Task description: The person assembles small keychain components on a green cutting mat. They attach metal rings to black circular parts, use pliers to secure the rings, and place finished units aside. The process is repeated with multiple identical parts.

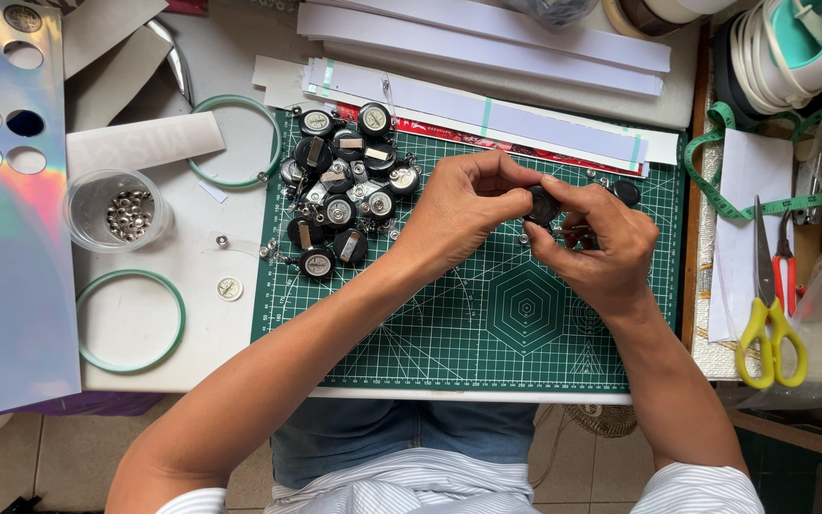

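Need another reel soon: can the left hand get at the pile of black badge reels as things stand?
Probably yes: the pile of black badge reels lies uncovered on the green cutting mat beside the left hand, but that hand is pinching a black reel with the right hand.

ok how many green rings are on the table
2. One green ring lies beside the mat's top left corner, with a strip of paper over its left edge. The other ring lies lower left, below the clear cup. Clutter may hide more.

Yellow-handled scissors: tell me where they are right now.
In the head view the yellow-handled scissors lie at the far right, off the green cutting mat, beside red-handled pliers and below the green measuring tape.
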`<state>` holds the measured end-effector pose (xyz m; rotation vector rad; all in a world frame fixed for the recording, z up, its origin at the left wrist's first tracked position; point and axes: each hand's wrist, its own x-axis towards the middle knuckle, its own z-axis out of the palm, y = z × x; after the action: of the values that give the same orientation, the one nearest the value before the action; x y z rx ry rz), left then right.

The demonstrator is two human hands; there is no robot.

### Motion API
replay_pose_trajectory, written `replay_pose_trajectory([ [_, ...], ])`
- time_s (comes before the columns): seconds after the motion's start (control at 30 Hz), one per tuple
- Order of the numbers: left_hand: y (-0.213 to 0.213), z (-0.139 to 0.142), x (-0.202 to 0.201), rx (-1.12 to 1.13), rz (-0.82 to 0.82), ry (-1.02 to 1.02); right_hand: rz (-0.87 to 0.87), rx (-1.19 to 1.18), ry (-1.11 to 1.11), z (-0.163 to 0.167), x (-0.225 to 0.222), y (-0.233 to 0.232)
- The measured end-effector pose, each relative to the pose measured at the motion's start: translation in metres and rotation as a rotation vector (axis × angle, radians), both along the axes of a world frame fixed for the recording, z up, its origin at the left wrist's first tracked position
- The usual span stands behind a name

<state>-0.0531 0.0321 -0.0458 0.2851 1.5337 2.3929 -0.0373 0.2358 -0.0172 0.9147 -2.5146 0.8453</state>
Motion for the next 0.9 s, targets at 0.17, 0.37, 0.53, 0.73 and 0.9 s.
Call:
replay_pose_trajectory([
  [0.17, 0.0001, 0.0009, -0.0004, -0.001, 0.006, 0.01, 0.013, 0.001, -0.001, 0.0015, 0.0, -0.0007],
  [0.37, -0.0008, 0.0016, -0.0003, -0.016, 0.003, -0.008, 0.025, 0.0, -0.015, 0.0023, 0.0, -0.002],
  [0.53, 0.0003, 0.0015, -0.0004, 0.012, -0.009, -0.021, 0.022, 0.008, -0.011, 0.0028, 0.0003, -0.0016],
  [0.73, 0.0006, -0.0001, -0.0007, -0.011, -0.004, -0.039, 0.004, 0.002, -0.025, 0.0036, -0.0025, -0.001],
  [0.9, 0.0006, 0.0004, -0.0012, -0.009, -0.014, -0.026, 0.011, -0.01, -0.022, 0.0036, -0.0025, 0.0],
])
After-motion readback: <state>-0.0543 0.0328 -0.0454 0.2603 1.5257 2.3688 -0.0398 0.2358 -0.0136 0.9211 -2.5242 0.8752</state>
